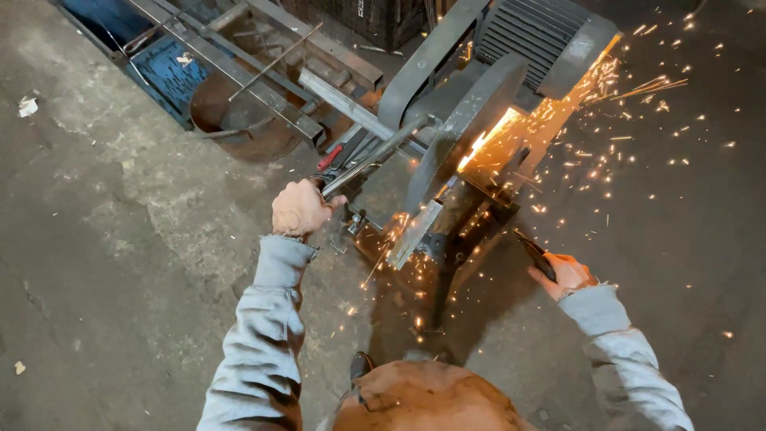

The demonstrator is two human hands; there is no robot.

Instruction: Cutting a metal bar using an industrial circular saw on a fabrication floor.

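While sparks spray toward the upper right, the left hand (299, 207) is wrapped tight round the saw lever (371, 157), which runs up-right toward the cutting disc (463, 132) at centre; the right hand (566, 274) clasps a dark handle (536, 255) lower right.

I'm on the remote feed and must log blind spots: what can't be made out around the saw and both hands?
- Head view: the cut point under the saw disc is hidden by glare and sparks.
- What the right hand grips: only a dark handle shows.
- The left hand covers the lever's end.
- The motor housing is cut off by the top edge.
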